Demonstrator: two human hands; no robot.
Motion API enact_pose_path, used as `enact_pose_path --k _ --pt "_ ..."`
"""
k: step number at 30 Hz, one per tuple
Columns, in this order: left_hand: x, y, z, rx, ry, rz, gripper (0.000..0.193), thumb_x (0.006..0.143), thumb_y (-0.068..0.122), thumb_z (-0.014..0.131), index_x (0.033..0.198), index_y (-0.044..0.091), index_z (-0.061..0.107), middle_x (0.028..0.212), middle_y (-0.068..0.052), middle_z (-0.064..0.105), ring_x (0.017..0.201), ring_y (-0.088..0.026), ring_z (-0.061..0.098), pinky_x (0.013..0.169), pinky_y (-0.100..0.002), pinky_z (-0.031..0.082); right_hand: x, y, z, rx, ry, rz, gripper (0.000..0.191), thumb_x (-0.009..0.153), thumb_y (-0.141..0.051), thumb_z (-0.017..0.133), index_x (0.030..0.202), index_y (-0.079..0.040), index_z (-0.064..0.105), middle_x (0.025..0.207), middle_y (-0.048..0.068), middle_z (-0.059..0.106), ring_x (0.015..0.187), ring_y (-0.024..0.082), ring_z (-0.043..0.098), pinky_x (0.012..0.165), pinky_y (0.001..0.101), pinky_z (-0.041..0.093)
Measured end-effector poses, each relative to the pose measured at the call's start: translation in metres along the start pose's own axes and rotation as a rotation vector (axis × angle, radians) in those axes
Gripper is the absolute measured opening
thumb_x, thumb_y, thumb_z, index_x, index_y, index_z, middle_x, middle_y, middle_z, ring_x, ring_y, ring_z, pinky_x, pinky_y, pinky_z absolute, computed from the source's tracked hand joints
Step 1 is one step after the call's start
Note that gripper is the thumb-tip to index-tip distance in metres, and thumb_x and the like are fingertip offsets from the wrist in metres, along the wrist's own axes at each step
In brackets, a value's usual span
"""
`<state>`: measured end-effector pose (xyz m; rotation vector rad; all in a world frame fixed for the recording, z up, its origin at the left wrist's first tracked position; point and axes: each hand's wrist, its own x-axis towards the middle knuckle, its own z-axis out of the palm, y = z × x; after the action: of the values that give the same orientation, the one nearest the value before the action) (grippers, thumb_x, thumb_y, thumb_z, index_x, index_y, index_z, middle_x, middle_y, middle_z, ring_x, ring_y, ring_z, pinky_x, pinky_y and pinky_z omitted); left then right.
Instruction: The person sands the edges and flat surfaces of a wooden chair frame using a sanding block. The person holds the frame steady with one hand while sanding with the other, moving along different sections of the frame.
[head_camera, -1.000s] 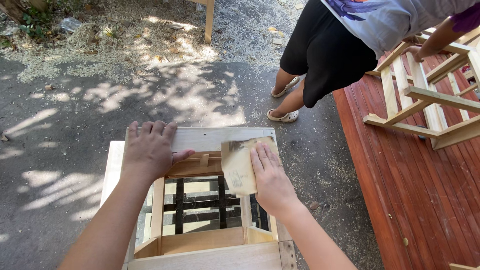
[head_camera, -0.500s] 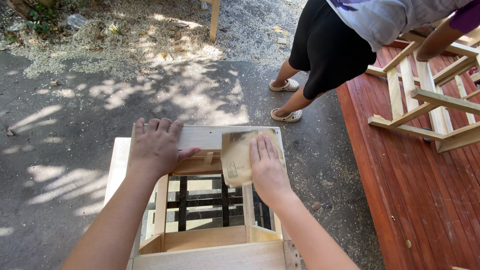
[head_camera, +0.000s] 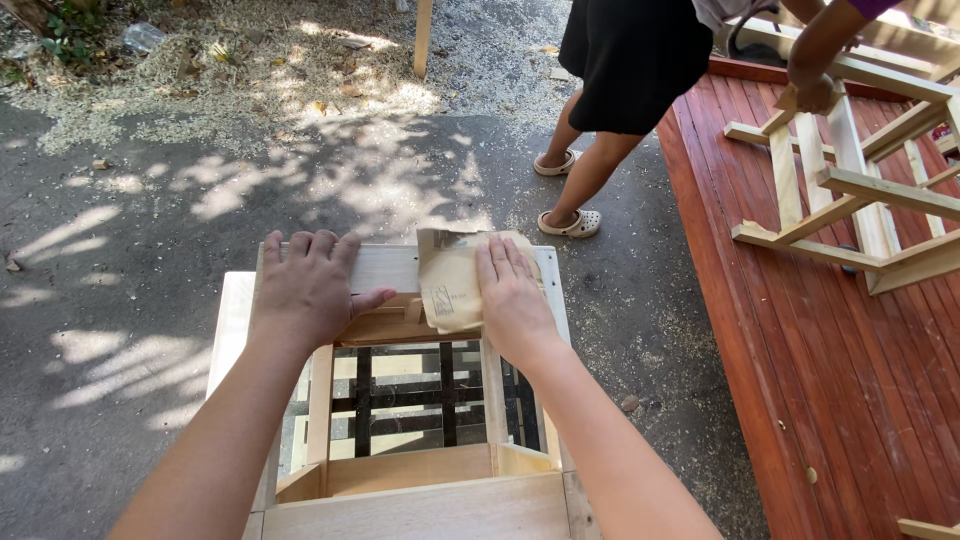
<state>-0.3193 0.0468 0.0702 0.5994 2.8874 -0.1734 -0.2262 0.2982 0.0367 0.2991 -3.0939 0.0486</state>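
**Hands on the top rail: sanding a bare wooden frame**

Your right hand (head_camera: 512, 300) lies flat, pressing a sheet of sandpaper (head_camera: 452, 280) onto the wooden frame (head_camera: 400, 500); your left hand (head_camera: 305, 290) braces the rail, fingers spread. Keep pressure even, strokes along the grain.

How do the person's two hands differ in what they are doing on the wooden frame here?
The left hand lies bare on the wooden frame, fingers spread over its top rail; the right hand presses a sheet of sandpaper against that rail. The left thumb hooks under the rail's edge; the right hand lies flat on the paper. Both rest palm down on the same rail.
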Motion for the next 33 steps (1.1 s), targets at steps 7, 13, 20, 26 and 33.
enact_pose_path --k 7,13,20,26,33 --pt "0.002 -0.002 0.000 -0.007 0.057 0.009 0.096 0.083 0.088 0.036 0.152 0.022 0.038 0.138 -0.014 0.053 0.132 -0.030 0.047 0.117 -0.056 0.024 -0.008 -0.009 -0.004 0.024 0.140 -0.086 0.069 0.080 0.002 0.055 0.145 0.014 0.037 0.152 0.036 0.037 0.144 0.046 0.036 0.119 0.0507 0.028" --pt "0.000 0.001 0.003 -0.013 -0.009 -0.008 0.099 0.083 0.089 0.036 0.154 0.021 0.038 0.138 -0.012 0.054 0.133 -0.029 0.048 0.120 -0.055 0.024 0.007 -0.012 0.010 -0.001 0.106 -0.024 0.066 0.085 0.003 0.054 0.148 0.011 0.036 0.154 0.034 0.036 0.146 0.045 0.036 0.121 0.0504 0.029" --pt "0.002 -0.003 0.003 0.002 0.053 0.007 0.099 0.082 0.091 0.034 0.152 0.021 0.039 0.138 -0.014 0.053 0.132 -0.030 0.048 0.117 -0.056 0.025 0.008 -0.025 0.007 0.022 0.123 -0.053 0.071 0.083 0.002 0.055 0.150 0.008 0.033 0.155 0.035 0.032 0.146 0.046 0.032 0.118 0.0536 0.025" --pt "0.003 0.000 0.005 -0.004 0.001 0.000 0.099 0.082 0.090 0.033 0.154 0.022 0.037 0.138 -0.013 0.054 0.131 -0.029 0.048 0.118 -0.056 0.025 0.006 -0.028 0.006 -0.013 0.051 -0.006 0.072 0.085 0.001 0.054 0.153 0.005 0.031 0.157 0.032 0.032 0.149 0.044 0.031 0.121 0.0516 0.025" --pt "0.002 -0.002 0.006 -0.036 0.047 0.008 0.100 0.082 0.090 0.034 0.152 0.020 0.039 0.138 -0.012 0.053 0.133 -0.028 0.046 0.118 -0.057 0.024 0.016 -0.028 0.009 -0.023 0.114 -0.012 0.073 0.084 -0.003 0.056 0.152 0.007 0.031 0.156 0.034 0.032 0.145 0.045 0.033 0.119 0.0513 0.025"
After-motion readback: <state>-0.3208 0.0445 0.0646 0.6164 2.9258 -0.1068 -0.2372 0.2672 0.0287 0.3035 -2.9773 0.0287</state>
